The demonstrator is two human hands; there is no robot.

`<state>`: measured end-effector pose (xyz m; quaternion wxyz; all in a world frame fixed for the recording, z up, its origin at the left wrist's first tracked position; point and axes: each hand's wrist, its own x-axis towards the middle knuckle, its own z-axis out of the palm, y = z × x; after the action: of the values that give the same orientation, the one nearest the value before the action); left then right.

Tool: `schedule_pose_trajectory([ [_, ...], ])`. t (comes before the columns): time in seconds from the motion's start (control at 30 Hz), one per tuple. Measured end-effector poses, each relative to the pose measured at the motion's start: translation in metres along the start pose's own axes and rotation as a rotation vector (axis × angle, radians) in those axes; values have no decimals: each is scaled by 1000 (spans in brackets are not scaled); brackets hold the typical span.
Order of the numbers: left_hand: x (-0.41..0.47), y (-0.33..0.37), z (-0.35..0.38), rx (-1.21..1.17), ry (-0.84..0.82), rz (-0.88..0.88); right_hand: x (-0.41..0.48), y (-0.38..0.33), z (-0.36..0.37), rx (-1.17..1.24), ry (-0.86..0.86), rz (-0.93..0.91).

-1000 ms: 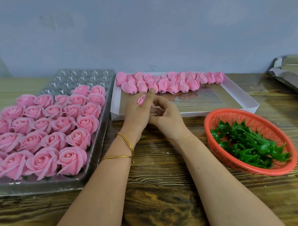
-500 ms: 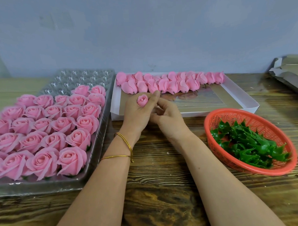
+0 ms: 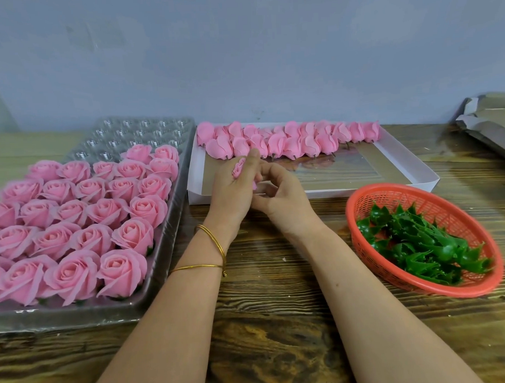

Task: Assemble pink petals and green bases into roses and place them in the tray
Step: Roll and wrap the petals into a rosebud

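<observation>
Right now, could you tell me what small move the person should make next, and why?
Probably reach the right hand to the orange basket for a green base: the left hand grips a pink bud that shows no green base yet, and loose bases lie in that basket.

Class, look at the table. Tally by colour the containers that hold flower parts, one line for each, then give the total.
Clear tray: 1
White box: 1
Orange basket: 1
Total: 3
</observation>
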<state>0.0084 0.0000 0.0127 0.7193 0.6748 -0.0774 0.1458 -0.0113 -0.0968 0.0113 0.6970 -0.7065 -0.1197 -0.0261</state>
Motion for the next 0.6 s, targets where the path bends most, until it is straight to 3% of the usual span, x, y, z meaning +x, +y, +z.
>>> schedule_pose_trajectory([
  [0.6, -1, 0, -3, 81, 4, 94, -4, -10, 4, -43, -38, -3],
])
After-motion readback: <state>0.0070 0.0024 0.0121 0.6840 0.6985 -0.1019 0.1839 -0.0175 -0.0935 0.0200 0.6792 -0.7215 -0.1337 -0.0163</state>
